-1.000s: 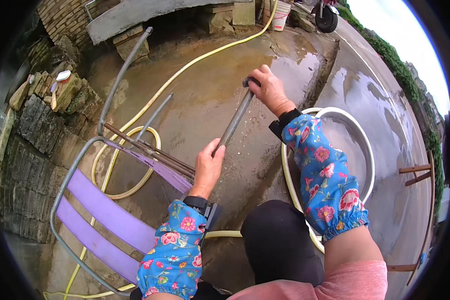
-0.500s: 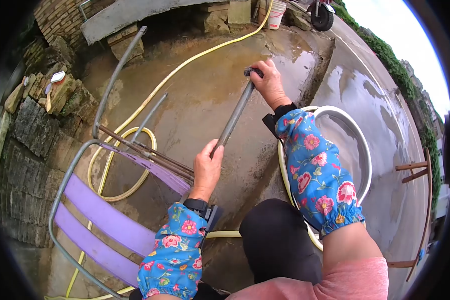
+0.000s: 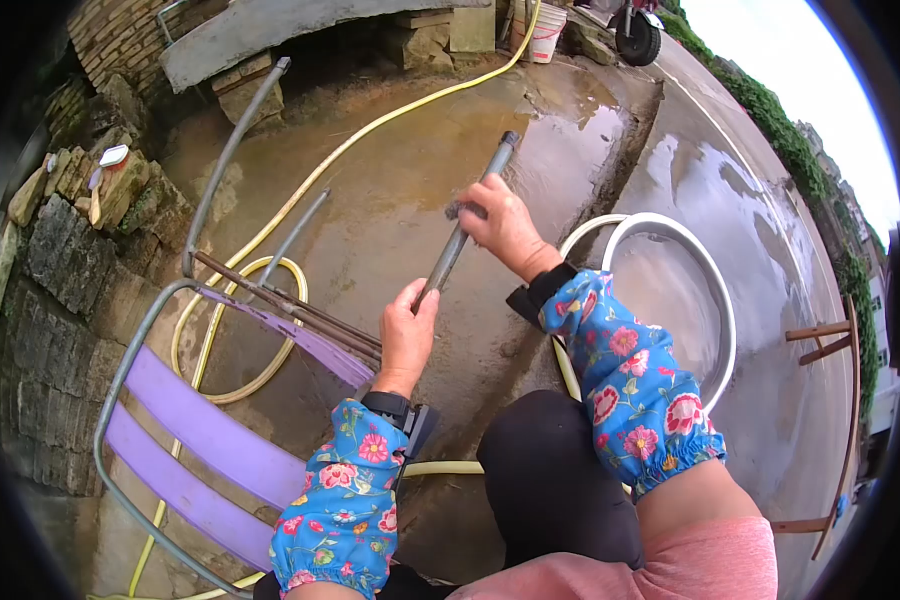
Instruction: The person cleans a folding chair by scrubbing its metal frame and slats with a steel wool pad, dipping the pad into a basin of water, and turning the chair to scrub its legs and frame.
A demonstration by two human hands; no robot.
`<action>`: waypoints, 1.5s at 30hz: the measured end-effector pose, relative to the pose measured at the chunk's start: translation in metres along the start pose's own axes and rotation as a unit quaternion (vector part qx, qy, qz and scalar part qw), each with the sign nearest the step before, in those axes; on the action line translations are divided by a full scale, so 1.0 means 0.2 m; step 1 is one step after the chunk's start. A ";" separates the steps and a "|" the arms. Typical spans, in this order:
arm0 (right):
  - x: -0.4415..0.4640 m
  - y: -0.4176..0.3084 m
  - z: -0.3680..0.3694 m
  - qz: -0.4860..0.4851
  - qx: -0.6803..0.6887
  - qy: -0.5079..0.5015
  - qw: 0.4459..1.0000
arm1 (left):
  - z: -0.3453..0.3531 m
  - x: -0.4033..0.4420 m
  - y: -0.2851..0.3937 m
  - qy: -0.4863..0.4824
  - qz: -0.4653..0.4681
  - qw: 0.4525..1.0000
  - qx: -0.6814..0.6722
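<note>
A grey metal tube (image 3: 448, 262) of a chair frame slants up and away in front of me, with a dark cap at its far end. My left hand (image 3: 407, 335) is closed around its lower part. Higher up, my right hand (image 3: 502, 225) presses a dark scrubbing pad (image 3: 466, 211) around the tube, below the cap. The chair, with purple slats (image 3: 210, 430) and a curved grey frame (image 3: 120, 375), lies tipped over at the left. Brown rusty bars (image 3: 290, 310) run from the frame toward my left wrist.
A yellow hose (image 3: 370, 128) winds over the wet ground. At the right is a large round basin (image 3: 727, 310) with a white rim. Stacked stones (image 3: 75, 250) stand at the left, a brush (image 3: 96, 205) on them. A white bucket (image 3: 545, 36) and a wheel (image 3: 638, 40) are at the back.
My right hand has slid down the tube with the dark pad, nearer to my left hand, and the tube's capped end now shows. My left hand keeps its hold.
</note>
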State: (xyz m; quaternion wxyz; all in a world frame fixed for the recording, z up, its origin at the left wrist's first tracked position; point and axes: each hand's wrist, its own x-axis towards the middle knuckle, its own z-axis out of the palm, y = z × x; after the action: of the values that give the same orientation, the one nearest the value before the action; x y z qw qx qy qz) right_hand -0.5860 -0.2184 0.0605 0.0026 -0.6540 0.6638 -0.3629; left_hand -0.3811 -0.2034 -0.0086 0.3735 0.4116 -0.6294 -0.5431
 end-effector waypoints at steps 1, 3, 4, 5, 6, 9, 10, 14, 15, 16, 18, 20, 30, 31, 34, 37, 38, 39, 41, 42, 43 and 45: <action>-0.15 -0.12 0.05 -0.069 0.045 -0.045 0.996 | -0.01 0.01 0.00 -0.015 -0.003 0.999 0.029; -0.26 -0.20 0.06 -0.094 0.059 -0.126 0.986 | 0.00 0.01 -0.03 -0.034 -0.013 0.997 0.061; -0.20 -0.14 0.04 -0.083 0.041 -0.099 0.991 | 0.02 0.00 -0.08 -0.002 0.020 0.999 0.036; -0.09 -0.05 0.00 -0.075 0.022 -0.069 0.995 | 0.04 0.01 -0.11 0.032 0.057 0.998 0.011; 0.06 0.08 -0.04 -0.056 -0.012 0.006 0.998 | 0.03 0.02 -0.10 0.035 0.058 0.998 0.014; 0.29 0.29 -0.14 0.001 -0.084 0.140 0.987 | -0.02 -0.01 -0.05 -0.026 -0.002 0.999 -0.027; 0.26 0.27 -0.12 0.000 -0.072 0.151 0.986 | -0.05 -0.02 -0.02 -0.060 -0.027 0.997 -0.043; -0.14 -0.02 0.01 -0.054 0.037 0.005 0.998 | -0.09 -0.03 -0.03 -0.115 -0.052 0.990 -0.060; -0.25 -0.12 0.05 -0.114 0.048 -0.052 0.991 | -0.09 -0.01 -0.05 -0.109 -0.053 0.991 -0.061; -0.25 -0.13 0.05 -0.114 0.037 -0.086 0.989 | -0.08 0.00 -0.06 -0.111 -0.043 0.992 -0.048; -0.19 -0.10 0.02 -0.079 0.009 -0.076 0.994 | -0.09 -0.02 -0.09 -0.116 -0.045 0.992 -0.032; 0.05 0.09 -0.05 -0.030 -0.042 0.029 0.998 | -0.12 -0.02 -0.06 -0.066 0.087 0.986 0.126; 0.05 0.12 -0.01 0.013 -0.015 0.127 0.992 | -0.39 0.01 -0.22 0.276 -0.299 0.912 0.057; 0.00 0.04 0.00 0.006 0.009 0.065 0.998 | -0.42 0.03 -0.24 0.277 -0.302 0.911 0.054; -0.37 -0.21 0.11 -0.147 0.062 -0.105 0.982 | -0.42 0.07 -0.26 0.184 -0.358 0.915 -0.020; -0.43 -0.31 0.17 -0.213 0.063 -0.191 0.956 | -0.43 0.06 -0.20 0.177 -0.373 0.911 0.013; -0.37 -0.26 0.17 -0.196 0.039 -0.148 0.969 | -0.42 0.05 -0.21 0.193 -0.345 0.919 -0.005; -0.28 -0.18 0.15 -0.179 0.014 -0.104 0.978 | -0.42 0.04 -0.18 0.194 -0.346 0.918 -0.006; -0.09 -0.04 0.06 -0.096 -0.028 0.023 0.995 | -0.43 0.01 -0.05 0.144 -0.322 0.936 0.022; -0.04 -0.01 0.03 -0.078 -0.035 0.069 0.994 | -0.43 0.02 -0.07 0.136 -0.337 0.931 0.025; 0.01 -0.01 0.03 -0.062 -0.046 0.117 0.990 | -0.45 0.02 -0.08 0.138 -0.337 0.931 0.021; -0.13 -0.11 0.11 -0.032 0.005 0.078 0.996 | -0.45 0.03 -0.07 0.132 -0.333 0.933 0.009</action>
State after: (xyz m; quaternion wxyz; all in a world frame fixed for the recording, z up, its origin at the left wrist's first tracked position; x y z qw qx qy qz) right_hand -0.5532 -0.2034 0.0426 -0.0574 -0.6443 0.6391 -0.4160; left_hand -0.2995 -0.2432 -0.0110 0.2473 0.6691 -0.4055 -0.5716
